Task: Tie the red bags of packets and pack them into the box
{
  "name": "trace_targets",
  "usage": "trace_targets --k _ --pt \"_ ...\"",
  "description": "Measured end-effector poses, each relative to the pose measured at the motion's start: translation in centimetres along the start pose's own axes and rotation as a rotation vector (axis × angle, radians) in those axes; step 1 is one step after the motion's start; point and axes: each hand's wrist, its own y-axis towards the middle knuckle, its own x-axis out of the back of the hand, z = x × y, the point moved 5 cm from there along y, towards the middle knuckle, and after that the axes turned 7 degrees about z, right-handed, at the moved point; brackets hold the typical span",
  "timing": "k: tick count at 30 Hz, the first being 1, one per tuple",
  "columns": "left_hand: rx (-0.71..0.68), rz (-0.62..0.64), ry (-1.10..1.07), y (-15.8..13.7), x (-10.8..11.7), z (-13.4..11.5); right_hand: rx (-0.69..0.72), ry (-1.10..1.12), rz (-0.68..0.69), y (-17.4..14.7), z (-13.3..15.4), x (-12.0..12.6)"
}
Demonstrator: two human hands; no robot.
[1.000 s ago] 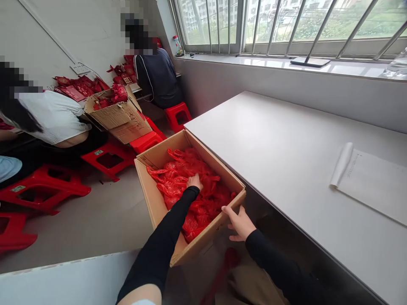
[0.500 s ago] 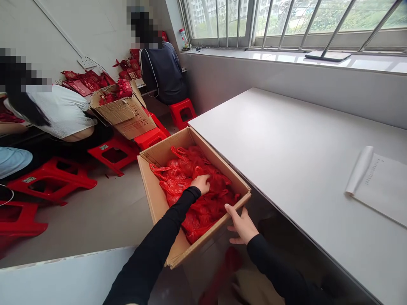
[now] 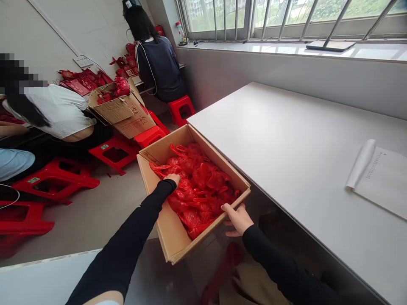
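Note:
Several knotted red plastic bags [image 3: 206, 178] lie heaped inside an open cardboard box [image 3: 181, 250]. My left hand [image 3: 173, 179] reaches over the near left side of the box and touches the bags along that side. Its fingers point down and are mostly hidden, so whether they grip a bag does not show. At the near right corner, my right hand [image 3: 239, 219] holds the box, thumb over the rim and the other fingers against the outside. Both arms wear black sleeves.
A white table [image 3: 286, 140] borders the box on the right, with a notebook [image 3: 381, 178] on it. Red stools [image 3: 57, 180] stand at the left. Two seated people work near another cardboard box [image 3: 127, 112] of red items. A pale tabletop edge [image 3: 47, 275] is at lower left.
My left hand has moved left across the bags, from the middle of the heap to the box's left side. My right hand stays at the near right corner, its thumb now further over the rim.

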Motion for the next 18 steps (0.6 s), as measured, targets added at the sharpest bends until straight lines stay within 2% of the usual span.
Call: trace_targets --k 3,6,9,14,18 --pt "-0.014 0.028 0.064 -0.1 1.7 0.4 0.005 0.0 -0.001 0.1 0.0 0.0" --pt "-0.017 0.061 0.119 0.2 2.0 0.2 0.012 -0.004 0.003 0.2 0.0 0.0" --pt "-0.02 0.102 0.156 0.9 0.4 -1.1 0.015 -0.018 0.005 0.4 0.0 0.1" --pt "-0.025 0.176 0.193 2.1 -4.0 -4.8 0.022 -0.043 -0.004 0.6 -0.3 0.2" --pt "-0.017 0.204 0.208 2.5 -5.0 -4.9 0.045 -0.044 -0.008 0.8 -0.4 0.2"
